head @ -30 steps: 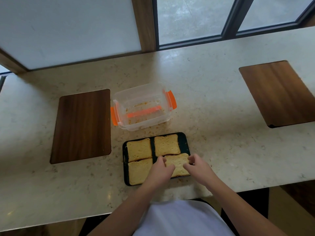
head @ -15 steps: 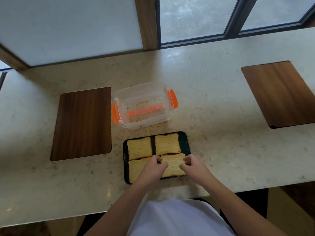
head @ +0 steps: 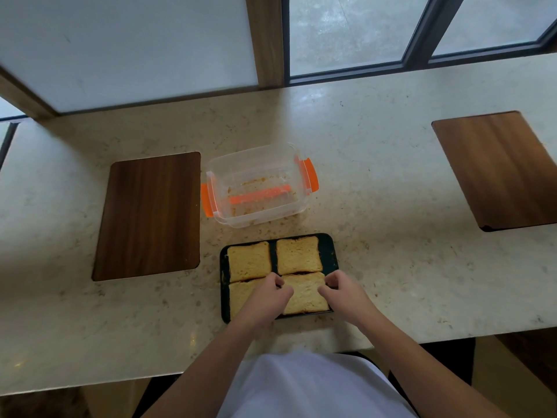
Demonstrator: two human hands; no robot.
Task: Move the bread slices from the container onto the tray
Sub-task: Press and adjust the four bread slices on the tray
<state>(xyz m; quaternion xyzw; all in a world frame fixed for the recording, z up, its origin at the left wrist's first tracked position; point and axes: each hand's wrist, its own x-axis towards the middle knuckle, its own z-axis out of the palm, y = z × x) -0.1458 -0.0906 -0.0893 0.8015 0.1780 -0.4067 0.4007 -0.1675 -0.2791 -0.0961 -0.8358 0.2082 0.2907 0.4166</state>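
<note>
A dark rectangular tray point(head: 329, 250) lies near the counter's front edge with several bread slices on it. Two slices fill the far row point(head: 249, 260) point(head: 298, 255). A near-left slice point(head: 239, 297) is partly hidden under my left hand point(head: 272, 294). The near-right slice point(head: 306, 294) lies between both hands: my left hand pinches its left edge and my right hand point(head: 342, 292) pinches its right edge. The clear plastic container point(head: 256, 218) with orange latches stands just behind the tray, holding only crumbs and an orange strip.
A dark wooden board point(head: 150, 215) lies left of the container and tray. A second wooden board point(head: 500, 170) lies far right. The pale stone counter point(head: 391, 206) runs under a window; crumbs lie around the tray. My white shirt fills the bottom.
Both hands have shifted slightly away from me along the near-right slice, which now sits squarer in its corner of the tray.
</note>
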